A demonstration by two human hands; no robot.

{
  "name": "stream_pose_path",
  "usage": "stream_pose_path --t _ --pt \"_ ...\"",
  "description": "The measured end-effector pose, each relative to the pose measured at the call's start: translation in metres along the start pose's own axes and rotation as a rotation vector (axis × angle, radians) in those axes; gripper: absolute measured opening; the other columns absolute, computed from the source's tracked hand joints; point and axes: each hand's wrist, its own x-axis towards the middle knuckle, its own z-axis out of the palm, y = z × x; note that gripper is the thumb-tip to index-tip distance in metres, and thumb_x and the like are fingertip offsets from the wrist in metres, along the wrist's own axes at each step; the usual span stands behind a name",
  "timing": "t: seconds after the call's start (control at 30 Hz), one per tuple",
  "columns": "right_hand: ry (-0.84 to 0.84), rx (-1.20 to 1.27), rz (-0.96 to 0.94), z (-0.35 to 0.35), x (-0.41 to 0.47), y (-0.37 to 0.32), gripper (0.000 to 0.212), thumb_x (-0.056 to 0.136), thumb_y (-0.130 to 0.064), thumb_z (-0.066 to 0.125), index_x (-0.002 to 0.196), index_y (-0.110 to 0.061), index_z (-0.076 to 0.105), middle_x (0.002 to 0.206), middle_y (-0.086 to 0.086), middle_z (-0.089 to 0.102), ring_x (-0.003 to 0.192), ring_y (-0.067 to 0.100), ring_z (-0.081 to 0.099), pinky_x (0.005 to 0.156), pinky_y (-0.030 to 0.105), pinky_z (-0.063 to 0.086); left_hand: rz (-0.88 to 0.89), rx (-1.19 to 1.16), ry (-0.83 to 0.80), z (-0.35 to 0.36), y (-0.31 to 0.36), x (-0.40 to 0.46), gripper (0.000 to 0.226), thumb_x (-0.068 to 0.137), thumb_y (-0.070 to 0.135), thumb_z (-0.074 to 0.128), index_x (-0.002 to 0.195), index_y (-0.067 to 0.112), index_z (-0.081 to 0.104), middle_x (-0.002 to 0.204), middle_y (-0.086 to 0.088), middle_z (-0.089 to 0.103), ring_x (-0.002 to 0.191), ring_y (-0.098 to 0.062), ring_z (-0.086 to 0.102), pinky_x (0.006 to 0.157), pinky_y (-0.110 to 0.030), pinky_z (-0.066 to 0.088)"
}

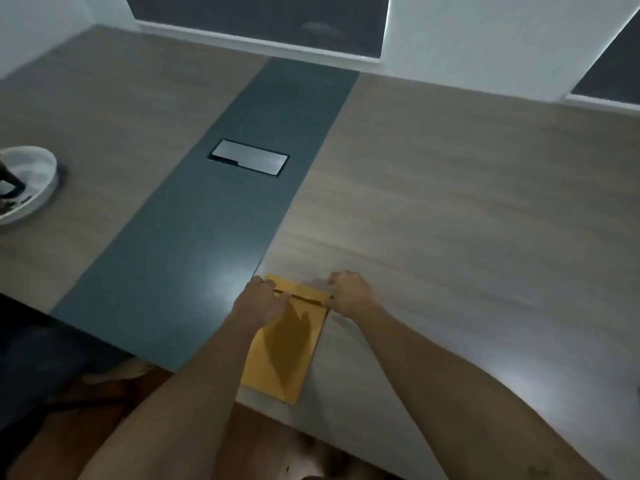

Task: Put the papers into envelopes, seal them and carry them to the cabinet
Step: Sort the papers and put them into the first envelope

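A yellow-brown envelope (pixel 287 344) lies lengthwise on the wooden table (pixel 450 209), its near end at the table's front edge. At the envelope's far end the flap is folded over. My left hand (pixel 260 299) grips the flap's left corner with curled fingers. The flap's right corner is pinched by my right hand (pixel 349 293). No loose paper shows; the inside of the envelope is hidden.
A dark grey strip (pixel 214 244) runs down the table's middle, with a metal cable hatch (pixel 248 157) set in it. A white round tray (pixel 24 185) with dark items sits at the far left. White wall and dark windows stand behind the table.
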Motion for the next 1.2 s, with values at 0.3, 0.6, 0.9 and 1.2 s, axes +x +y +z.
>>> stream_pose_path --t 0.3,0.6,0.9,1.2 --pt "0.145 -0.052 -0.064 0.027 0.012 -0.007 0.025 0.092 -0.014 0.053 0.110 -0.017 0.069 0.112 0.009 0.060 0.109 0.029 0.053 0.088 0.039 0.051 -0.013 0.060 0.058 0.024 -0.026 0.006 0.046 0.098 0.047 0.046 0.127 0.014 0.060 0.126 -0.009 0.049 0.118 -0.027 0.051 0.097 -0.040 0.046" --pt "0.191 0.113 0.081 0.011 -0.011 0.074 0.025 0.091 0.000 0.046 0.110 -0.011 0.059 0.111 0.013 0.059 0.103 0.031 0.056 0.079 0.037 0.052 0.323 0.277 0.033 0.050 0.029 -0.005 0.039 0.098 0.042 0.048 0.126 0.020 0.063 0.132 0.001 0.043 0.122 -0.018 0.042 0.095 -0.032 0.046" --pt "0.303 0.244 0.339 0.018 -0.094 0.212 0.040 0.088 0.000 0.049 0.124 -0.009 0.063 0.115 0.020 0.063 0.108 0.035 0.058 0.092 0.036 0.049 0.677 0.271 -0.034 0.134 0.145 -0.037 0.040 0.094 0.041 0.060 0.125 0.017 0.054 0.145 0.003 0.042 0.138 -0.019 0.032 0.113 -0.033 0.029" --pt "0.473 0.547 0.673 0.033 -0.144 0.287 0.023 0.092 -0.008 0.053 0.112 -0.006 0.064 0.108 0.017 0.066 0.096 0.028 0.062 0.074 0.022 0.045 0.641 0.361 -0.054 0.174 0.238 -0.066 0.088 0.081 0.053 0.072 0.150 0.019 0.030 0.159 0.002 0.027 0.143 -0.022 0.027 0.113 -0.038 0.027"
